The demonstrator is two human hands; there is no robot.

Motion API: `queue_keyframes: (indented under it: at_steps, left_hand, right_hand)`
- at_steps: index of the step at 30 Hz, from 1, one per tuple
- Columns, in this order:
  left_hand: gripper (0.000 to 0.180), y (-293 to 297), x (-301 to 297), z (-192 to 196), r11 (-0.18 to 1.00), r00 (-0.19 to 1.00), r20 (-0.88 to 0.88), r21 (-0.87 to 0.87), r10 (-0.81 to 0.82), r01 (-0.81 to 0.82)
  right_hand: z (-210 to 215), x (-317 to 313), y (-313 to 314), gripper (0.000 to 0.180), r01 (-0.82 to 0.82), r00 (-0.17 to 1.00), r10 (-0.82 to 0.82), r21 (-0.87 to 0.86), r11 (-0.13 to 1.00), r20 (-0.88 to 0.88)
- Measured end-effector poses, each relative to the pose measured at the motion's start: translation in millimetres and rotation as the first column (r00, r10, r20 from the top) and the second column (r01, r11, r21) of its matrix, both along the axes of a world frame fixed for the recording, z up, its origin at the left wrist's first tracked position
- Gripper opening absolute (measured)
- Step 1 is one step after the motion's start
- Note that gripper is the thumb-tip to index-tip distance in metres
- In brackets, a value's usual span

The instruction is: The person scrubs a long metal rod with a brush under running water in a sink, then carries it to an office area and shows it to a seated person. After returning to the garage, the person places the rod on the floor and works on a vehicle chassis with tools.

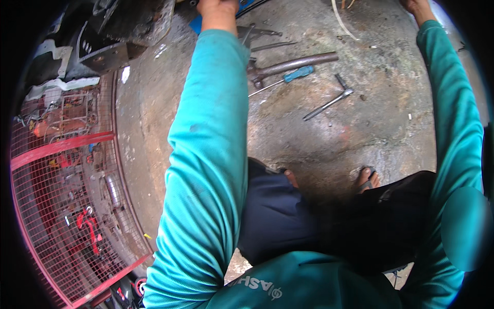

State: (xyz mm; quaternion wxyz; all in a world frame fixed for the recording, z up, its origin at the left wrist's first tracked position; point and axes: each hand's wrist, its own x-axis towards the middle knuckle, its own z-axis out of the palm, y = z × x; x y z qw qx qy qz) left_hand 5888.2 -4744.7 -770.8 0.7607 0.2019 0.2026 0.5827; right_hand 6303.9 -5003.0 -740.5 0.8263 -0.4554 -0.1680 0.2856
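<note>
Both my arms, in teal sleeves, stretch far forward to the upper edge. My left hand (219, 9) is cut off there, so its fingers and anything in them are hidden. Beside its wrist shows a blue thing (196, 24). My right hand (418, 8) is at the upper right corner, its fingers also mostly out of view. On the concrete between my arms lie a hammer (298, 63), a blue-handled screwdriver (298, 74) and a ratchet wrench (328, 104). Closer to my left wrist are a plier-like tool (263, 32) and a thin metal bar (272, 46).
To the left stands a red-framed wire mesh (63, 149) with assorted parts behind it. Dark metal panels (123, 31) fill the upper left. A pale hose (343, 23) curves over the stained floor (381, 87). My sandalled foot (368, 179) is below the tools.
</note>
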Motion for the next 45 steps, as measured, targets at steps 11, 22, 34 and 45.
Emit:
queue_keyframes:
  at_steps: [11, 22, 34, 45]
  left_hand:
    - [0.034, 7, 3, 4, 0.999, 1.000, 0.016, -0.047, 0.026, -0.025]
    - [0.033, 11, -3, -1, 0.999, 0.999, 0.032, -0.037, 0.022, -0.020]
    - [0.040, 28, -20, -2, 0.999, 0.999, -0.027, -0.027, 0.025, -0.026]
    - [0.044, 56, -23, -19, 0.999, 0.995, -0.096, -0.004, 0.032, -0.032]
  right_hand:
    - [1, 30, 4, 0.026, -0.092, 0.996, 0.092, 0.026, 0.995, 0.017]
    - [7, 16, 1, 0.022, -0.056, 0.997, 0.057, 0.024, 0.998, -0.043]
    - [27, -33, 9, 0.027, -0.016, 0.995, -0.005, 0.202, 0.979, 0.104]
    - [23, -24, 14, 0.027, 0.059, 0.988, -0.029, 0.201, 0.978, -0.151]
